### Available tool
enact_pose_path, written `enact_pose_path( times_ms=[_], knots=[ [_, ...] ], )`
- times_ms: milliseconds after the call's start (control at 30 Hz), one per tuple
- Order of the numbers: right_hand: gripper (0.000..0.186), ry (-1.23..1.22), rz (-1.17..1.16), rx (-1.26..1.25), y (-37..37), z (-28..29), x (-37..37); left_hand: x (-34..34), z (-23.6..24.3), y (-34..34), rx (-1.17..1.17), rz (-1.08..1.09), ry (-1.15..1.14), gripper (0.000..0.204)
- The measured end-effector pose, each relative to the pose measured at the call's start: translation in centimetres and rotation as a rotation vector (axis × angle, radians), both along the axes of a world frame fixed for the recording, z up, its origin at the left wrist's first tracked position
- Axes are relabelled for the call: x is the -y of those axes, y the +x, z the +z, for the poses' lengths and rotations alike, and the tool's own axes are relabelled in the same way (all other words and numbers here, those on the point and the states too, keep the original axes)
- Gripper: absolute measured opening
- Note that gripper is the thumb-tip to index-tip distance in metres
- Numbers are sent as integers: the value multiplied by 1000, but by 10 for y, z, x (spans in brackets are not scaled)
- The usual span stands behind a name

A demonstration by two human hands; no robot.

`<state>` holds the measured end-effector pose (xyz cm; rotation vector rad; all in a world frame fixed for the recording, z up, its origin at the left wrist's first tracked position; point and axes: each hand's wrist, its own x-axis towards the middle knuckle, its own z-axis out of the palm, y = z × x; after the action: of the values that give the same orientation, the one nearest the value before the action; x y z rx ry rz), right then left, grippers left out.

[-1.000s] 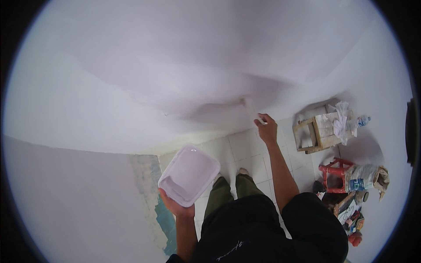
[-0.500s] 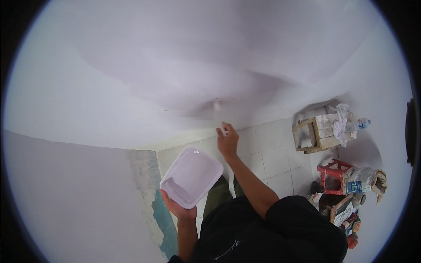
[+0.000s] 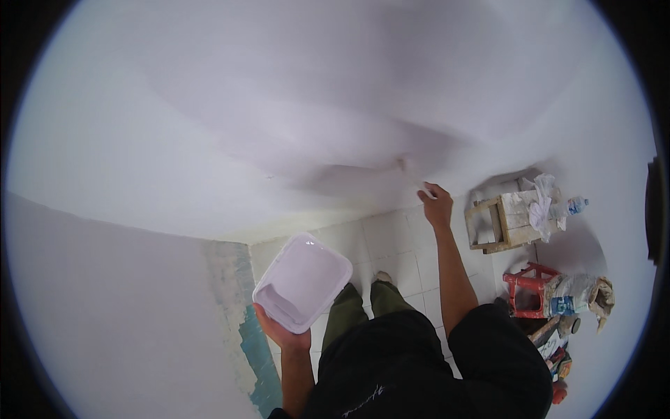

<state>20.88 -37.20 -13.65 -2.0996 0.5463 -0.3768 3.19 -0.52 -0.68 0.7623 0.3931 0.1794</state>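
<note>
My left hand (image 3: 285,336) grips the lower left corner of a white plastic tub (image 3: 335,292), with pale lilac paint (image 3: 305,272) inside it. Out to the right, my right hand (image 3: 437,207) is closed around the light handle of a paintbrush (image 3: 412,173). The brush is blurred, and its bristle end is at the wall (image 3: 335,133) in front of me. Lilac paint covers the upper part of that wall, while a paler band lies lower down.
A paint-marked wooden stool (image 3: 513,216) at the right carries a plastic bag (image 3: 541,201) and a water bottle (image 3: 576,204). Nearer stands a red plastic stool (image 3: 529,288) with a sack (image 3: 583,297) on it. Bare teal patches (image 3: 259,356) show on the left wall. Pale tiles (image 3: 398,248) cover the floor.
My right hand has swept the paintbrush to the right along the wall. My left hand and the tub have stayed nearly in place.
</note>
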Motion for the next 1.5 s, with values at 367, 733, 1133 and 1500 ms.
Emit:
enact_pose_path(
  times_ms=[367, 733, 1133, 1500],
  knots=[
    [32, 4, -187, 153, 7, -19, -108, 0, 1, -10, 2, 30, 30, 61],
    [31, 110, 245, 68, 14, 29, -137, -3, 3, -7, -45, 69, 5, 60],
    [33, -126, -253, 126, -8, -5, -18, -5, 4, -9, -13, 47, 2, 61],
    [32, 99, -86, 207, -5, 19, -178, 2, 16, -5, -50, -14, -20, 60]
  ],
)
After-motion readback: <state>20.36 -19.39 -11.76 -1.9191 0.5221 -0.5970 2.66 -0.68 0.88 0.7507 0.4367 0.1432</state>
